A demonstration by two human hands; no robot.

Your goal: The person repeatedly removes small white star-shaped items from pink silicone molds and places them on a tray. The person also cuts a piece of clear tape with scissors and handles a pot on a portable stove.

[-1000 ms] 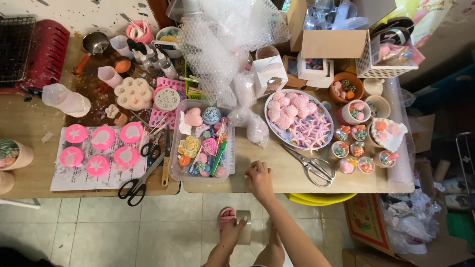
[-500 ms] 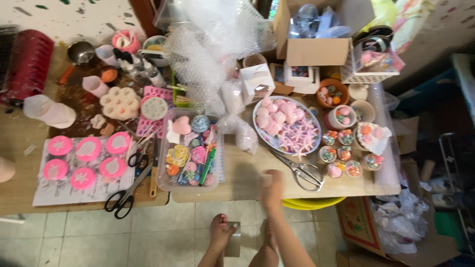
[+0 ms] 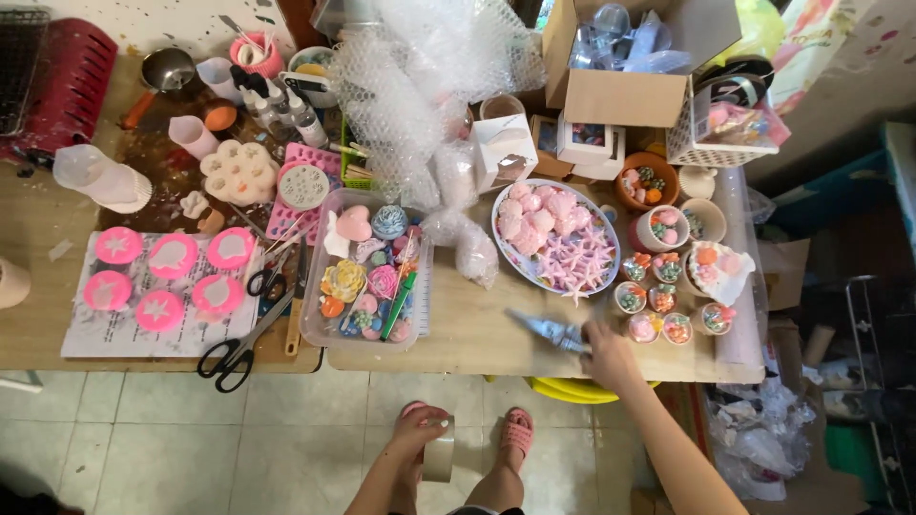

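Note:
My right hand [image 3: 607, 351] is at the table's front edge, closed on the handles of a pair of grey scissors [image 3: 549, 330] whose blades point left; they look blurred. My left hand [image 3: 420, 429] hangs low over the floor and holds a roll of clear packing tape [image 3: 438, 460]. Just behind the scissors sits an oval plate [image 3: 503, 246] piled with pink shell and star shapes. A heap of bubble wrap [image 3: 420, 105] lies behind the plate and a clear tray [image 3: 315, 324] of coloured figures.
Small cups [image 3: 658, 296] of decorated pieces stand right of the plate. Black scissors [image 3: 239, 345] and pink round moulds [image 3: 172, 256] on a paper sheet lie at the left. Cardboard boxes [image 3: 625, 95] stand at the back. My sandalled feet [image 3: 515, 431] are on the tiled floor.
My right hand moved right along the table edge and took hold of the grey scissors, shifting them. My left hand with the tape stayed low. The view shifted slightly.

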